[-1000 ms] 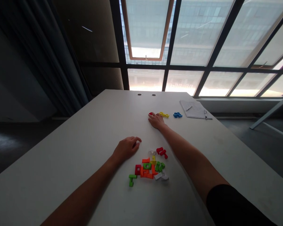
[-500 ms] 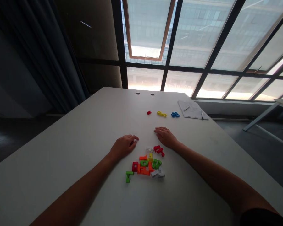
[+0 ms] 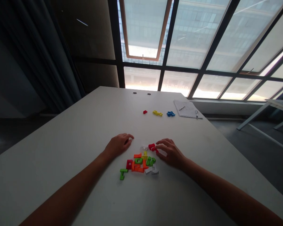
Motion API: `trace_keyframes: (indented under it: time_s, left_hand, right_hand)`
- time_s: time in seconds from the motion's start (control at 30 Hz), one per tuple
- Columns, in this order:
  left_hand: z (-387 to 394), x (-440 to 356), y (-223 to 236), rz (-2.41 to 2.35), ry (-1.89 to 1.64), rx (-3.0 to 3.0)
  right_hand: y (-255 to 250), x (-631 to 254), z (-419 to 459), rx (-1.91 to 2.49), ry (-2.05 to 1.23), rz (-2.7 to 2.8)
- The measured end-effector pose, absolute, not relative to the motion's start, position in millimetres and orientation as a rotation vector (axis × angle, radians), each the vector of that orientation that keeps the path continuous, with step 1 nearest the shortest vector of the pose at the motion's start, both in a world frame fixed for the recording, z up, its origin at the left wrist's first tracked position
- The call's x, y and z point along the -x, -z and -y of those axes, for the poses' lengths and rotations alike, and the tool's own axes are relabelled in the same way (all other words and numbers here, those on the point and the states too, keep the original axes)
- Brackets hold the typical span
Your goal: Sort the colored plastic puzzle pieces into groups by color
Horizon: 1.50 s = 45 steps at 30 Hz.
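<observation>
A white table [image 3: 61,157] holds heaped coloured blocks [image 3: 139,163]; a red piece [image 3: 145,111], yellow piece [image 3: 157,113], blue piece [image 3: 170,114]; notepad [image 3: 185,109], pen [image 3: 196,114].

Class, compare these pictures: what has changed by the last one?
The right grip came back from the small far red plastic piece to the near pile of coloured plastic pieces. Its fingers now reach the red plastic pieces, with no clear hold. The left grip stayed beside the pile; the pieces stayed put.

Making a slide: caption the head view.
Right hand at red pieces beside a multicoloured pile; left hand rests nearby on a white table.
</observation>
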<state>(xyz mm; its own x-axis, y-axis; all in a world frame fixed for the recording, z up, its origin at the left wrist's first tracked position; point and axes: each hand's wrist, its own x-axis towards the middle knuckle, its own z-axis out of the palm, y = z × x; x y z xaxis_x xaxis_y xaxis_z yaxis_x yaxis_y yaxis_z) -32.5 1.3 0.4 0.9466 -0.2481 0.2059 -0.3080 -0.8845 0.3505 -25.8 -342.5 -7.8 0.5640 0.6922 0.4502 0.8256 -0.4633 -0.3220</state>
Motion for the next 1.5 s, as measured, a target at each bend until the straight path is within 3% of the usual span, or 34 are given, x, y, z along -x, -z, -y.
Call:
trace_keyframes:
  time_s: [0.37, 0.87, 1.5]
  left_hand:
    - [-0.3, 31.3, 3.0, 0.364, -0.25, -2.699]
    - [-1.0, 30.8, 3.4, 0.372, -0.235, -2.692]
    - [2.6, 31.1, -0.4, 0.379, -0.223, -2.72]
  right_hand:
    - [15.8, -27.8, 359.7, 2.537, 0.451, 0.995]
    - [5.7, -158.2, 235.2, 2.921, 0.412, 0.395]
    - [-4.9, -219.7, 205.0, 2.998, 0.323, 0.253]
